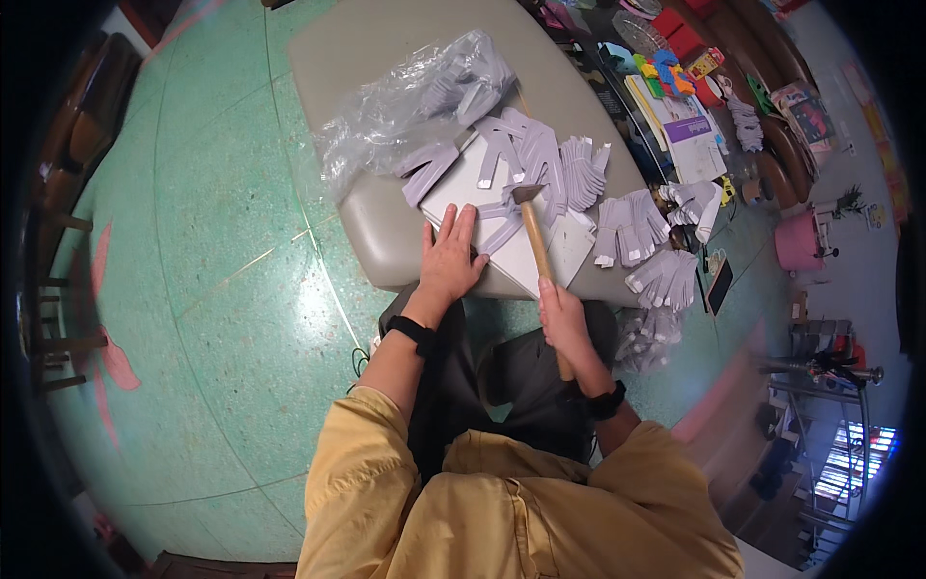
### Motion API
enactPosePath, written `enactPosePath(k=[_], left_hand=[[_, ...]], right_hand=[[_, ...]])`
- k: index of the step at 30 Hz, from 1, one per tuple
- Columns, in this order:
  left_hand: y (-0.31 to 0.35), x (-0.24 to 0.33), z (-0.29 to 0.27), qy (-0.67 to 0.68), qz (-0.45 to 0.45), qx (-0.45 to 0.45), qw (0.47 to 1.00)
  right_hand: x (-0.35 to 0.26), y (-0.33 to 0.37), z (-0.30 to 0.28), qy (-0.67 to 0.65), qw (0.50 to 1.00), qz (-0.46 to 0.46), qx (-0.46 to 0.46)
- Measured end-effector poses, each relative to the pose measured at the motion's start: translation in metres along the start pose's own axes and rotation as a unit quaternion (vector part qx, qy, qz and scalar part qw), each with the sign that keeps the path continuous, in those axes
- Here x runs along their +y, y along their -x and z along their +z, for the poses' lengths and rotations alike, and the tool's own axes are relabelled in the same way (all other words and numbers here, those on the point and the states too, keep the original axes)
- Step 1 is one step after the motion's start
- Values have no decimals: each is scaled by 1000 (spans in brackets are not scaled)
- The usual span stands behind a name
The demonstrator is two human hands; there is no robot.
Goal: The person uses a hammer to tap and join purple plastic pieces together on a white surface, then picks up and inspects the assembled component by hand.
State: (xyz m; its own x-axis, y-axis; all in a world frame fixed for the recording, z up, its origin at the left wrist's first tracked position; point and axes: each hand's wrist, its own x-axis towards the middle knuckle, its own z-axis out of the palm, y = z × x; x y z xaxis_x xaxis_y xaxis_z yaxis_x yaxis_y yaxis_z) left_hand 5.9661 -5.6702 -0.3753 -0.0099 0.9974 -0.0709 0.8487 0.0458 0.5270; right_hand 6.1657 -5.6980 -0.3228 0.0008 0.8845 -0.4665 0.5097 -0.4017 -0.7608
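Note:
A hammer [535, 232] with a wooden handle is gripped by my right hand [562, 317], its metal head over a pale lilac folded strip. My left hand [450, 259] lies with fingers stretched out on a white board [569, 253], beside a V-shaped lilac strip [502, 232]. More lilac strips [531, 150] are heaped on the far part of the board. One folded strip [429, 172] lies at the board's left edge. The hammer's head partly hides the strip beneath it.
The board rests on a beige padded bench [371, 232]. A clear plastic bag [415, 101] of strips lies at the far left. Bundled strips [632, 227] line the bench's right side. Beyond are papers [685, 135] and toy blocks [666, 72]. A pink pot [799, 239] stands right.

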Motion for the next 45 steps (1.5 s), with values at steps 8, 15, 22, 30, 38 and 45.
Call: enactPosePath(k=[8,15,22,30,38,45], left_hand=[[3,-3,3,-5,2,-4,1000],[-1,-4,2,12,1,8,1000],[1,0,-1,14,-2,-17,1000],[0,1,0,1,6,-3,1000],[-4,1,-3,0,-1,-11,1000],[-1,3,-2,8,5,-12,1000]], right_hand=[[-3,-11,19,36,998,44,-31],[-5,-25,21,94,994,-29,-35],[2,-31,8,27,999,40,-24],[26,-21,7,52,998,-15,14],[22,-9,2,73,997,18,0],[33,2,12,78,997,1,1]])
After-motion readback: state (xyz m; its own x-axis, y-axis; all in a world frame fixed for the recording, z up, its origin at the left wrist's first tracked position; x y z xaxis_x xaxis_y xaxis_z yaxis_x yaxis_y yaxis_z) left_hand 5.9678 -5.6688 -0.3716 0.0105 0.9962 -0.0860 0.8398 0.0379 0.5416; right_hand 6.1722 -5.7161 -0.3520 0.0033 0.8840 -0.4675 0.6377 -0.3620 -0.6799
